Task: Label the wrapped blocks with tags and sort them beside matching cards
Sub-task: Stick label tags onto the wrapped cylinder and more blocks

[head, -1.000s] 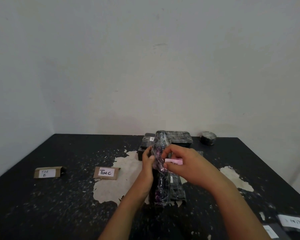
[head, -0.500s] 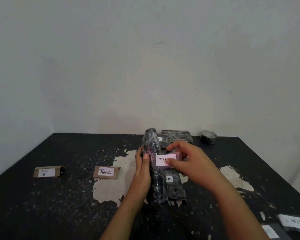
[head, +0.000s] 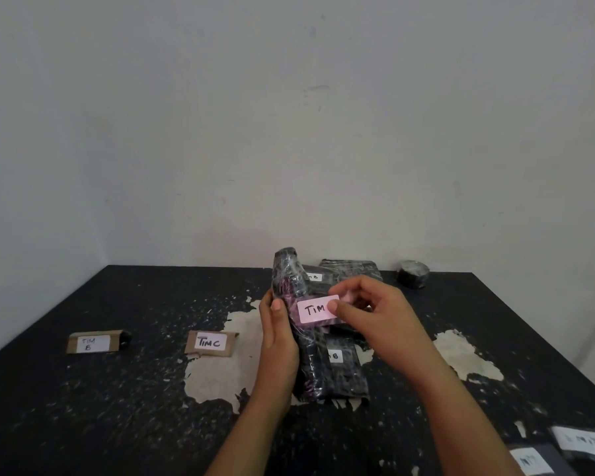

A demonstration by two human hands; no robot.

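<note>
A black block wrapped in clear film (head: 291,280) stands upright at the table's centre, with my left hand (head: 277,334) clasped around its left side. My right hand (head: 371,310) pinches a pink tag (head: 315,309) reading "TIM" flat against the block's front; my thumb hides the tag's right end. A wrapped block with a "B" tag (head: 340,369) lies flat just behind the upright one. Further back lie two more wrapped blocks (head: 351,269). Two brown cards sit on the left: "TIM C" (head: 212,342) and "TIM B" (head: 91,342).
The black table (head: 117,407) has worn pale patches in the middle and right. A dark tape roll (head: 413,273) sits at the back right near the wall. Tagged wrapped items (head: 579,443) lie at the near right corner.
The block has been turned upright and square to me. My right hand has brought the pink tag round to its front, where the writing now faces me.
</note>
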